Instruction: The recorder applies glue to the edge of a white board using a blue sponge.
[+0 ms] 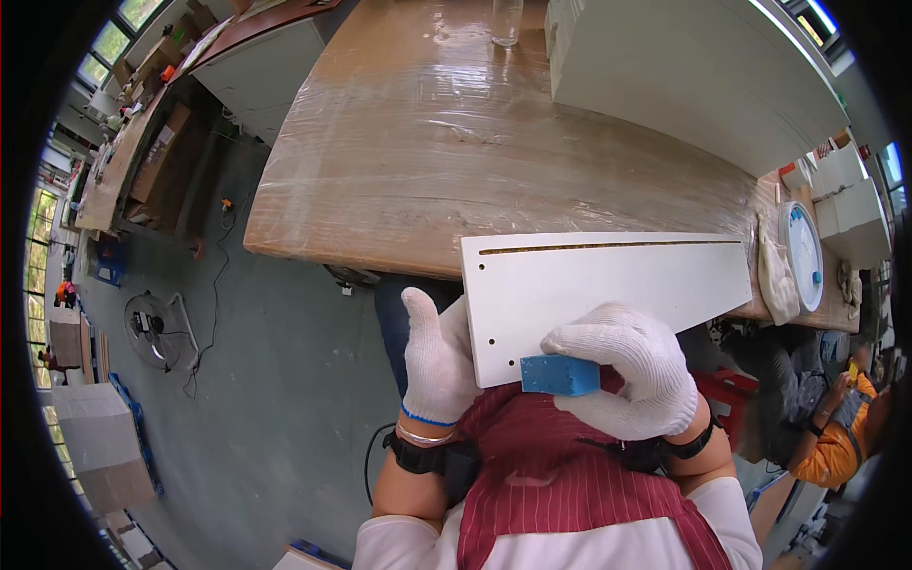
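Two white knitted work gloves cover the hands; the left hand (437,366) grips the near left corner of a long flat white board (608,294) with a narrow groove along its far side and small drilled holes near its left end, thumb up against the panel's short edge; the right hand (632,370) is clenched around a small blue rectangular sanding block (560,375), pressing it to the board's near long edge. That board lies with its far part on the plastic-wrapped wooden workbench (427,142) and its near part overhanging toward the person's red striped apron (570,465); the step in hand looks like rubbing down the near edge, near its left end. By my judgement the next move calls for steady strokes along that edge toward the right, the left hand holding the panel firm so it does not slide; a stack of white panels (684,76) rests farther back.
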Demonstrator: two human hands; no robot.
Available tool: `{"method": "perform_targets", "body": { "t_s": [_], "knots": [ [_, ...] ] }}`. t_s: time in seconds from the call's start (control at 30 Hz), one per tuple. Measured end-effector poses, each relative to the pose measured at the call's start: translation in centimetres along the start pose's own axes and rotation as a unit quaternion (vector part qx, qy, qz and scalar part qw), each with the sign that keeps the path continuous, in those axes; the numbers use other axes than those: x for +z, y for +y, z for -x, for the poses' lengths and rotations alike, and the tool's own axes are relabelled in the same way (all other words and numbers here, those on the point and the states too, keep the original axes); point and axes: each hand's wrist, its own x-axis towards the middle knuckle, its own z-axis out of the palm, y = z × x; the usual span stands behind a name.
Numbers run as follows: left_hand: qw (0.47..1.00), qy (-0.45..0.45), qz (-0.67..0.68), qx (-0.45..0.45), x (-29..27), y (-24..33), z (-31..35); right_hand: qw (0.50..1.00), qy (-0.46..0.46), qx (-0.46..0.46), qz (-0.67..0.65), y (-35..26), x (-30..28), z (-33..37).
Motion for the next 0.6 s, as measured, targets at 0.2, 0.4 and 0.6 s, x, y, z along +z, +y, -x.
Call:
{"method": "perform_targets", "body": {
  "t_s": [0.2, 0.4, 0.6],
  "knots": [
    [0.999, -0.011, 0.018, -0.026, 0.1, 0.1, 0.2, 0.977, -0.182, -0.062, 0.092, -2.1, 1.9, -4.1],
    [0.997, -0.031, -0.072, -0.014, 0.3, 0.9, 0.5, 0.968, -0.175, -0.034, 0.177, -1.0, 3.0, -7.1],
    [0.999, -0.027, -0.033, -0.030, -0.5, 0.5, 0.2, 0.977, 0.021, 0.002, 0.213, 3.6, 2.4, -11.4]
  ]
}}
